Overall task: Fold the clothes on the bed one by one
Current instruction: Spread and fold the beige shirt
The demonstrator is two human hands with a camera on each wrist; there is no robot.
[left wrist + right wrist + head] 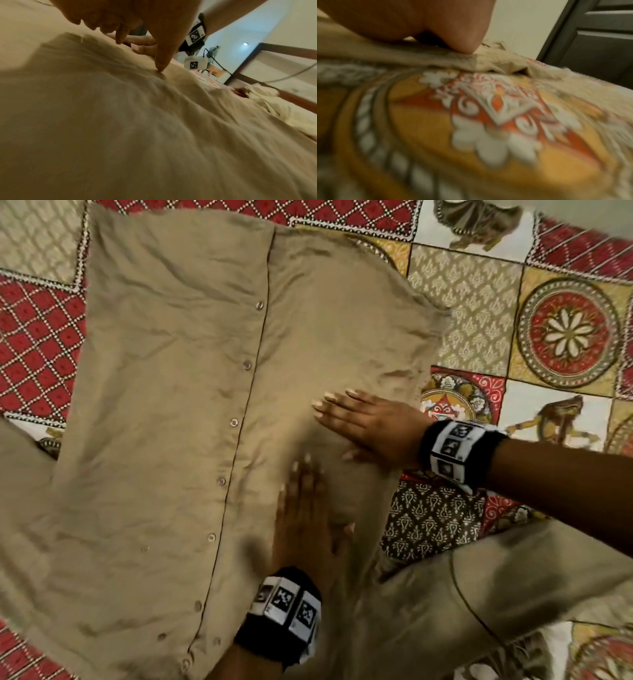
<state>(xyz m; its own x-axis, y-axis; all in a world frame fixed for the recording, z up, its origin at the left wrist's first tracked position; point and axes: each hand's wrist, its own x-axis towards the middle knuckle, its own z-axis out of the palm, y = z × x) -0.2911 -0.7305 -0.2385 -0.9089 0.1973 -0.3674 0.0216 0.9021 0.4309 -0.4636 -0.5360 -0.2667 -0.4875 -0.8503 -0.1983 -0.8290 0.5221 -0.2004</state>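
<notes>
A beige button-front shirt (164, 405) lies spread flat on the patterned bedspread (534, 330), its line of buttons running down the middle. My left hand (308, 508) lies flat on the shirt's right half, fingers straight and pointing away from me. My right hand (363, 422) presses flat on the same half a little farther up, fingers straight and pointing left. In the left wrist view the shirt (137, 128) fills the frame and a fingertip of the left hand (161, 67) touches the cloth. The right wrist view shows the shirt's edge (488, 63) under the right hand (462, 33).
A sleeve (479, 587) of the shirt trails to the lower right over the bedspread. Pale crumpled clothing (267, 102) lies farther along the bed beside a wooden bed frame (291, 94). A dark door (594, 40) stands beyond the bed's edge.
</notes>
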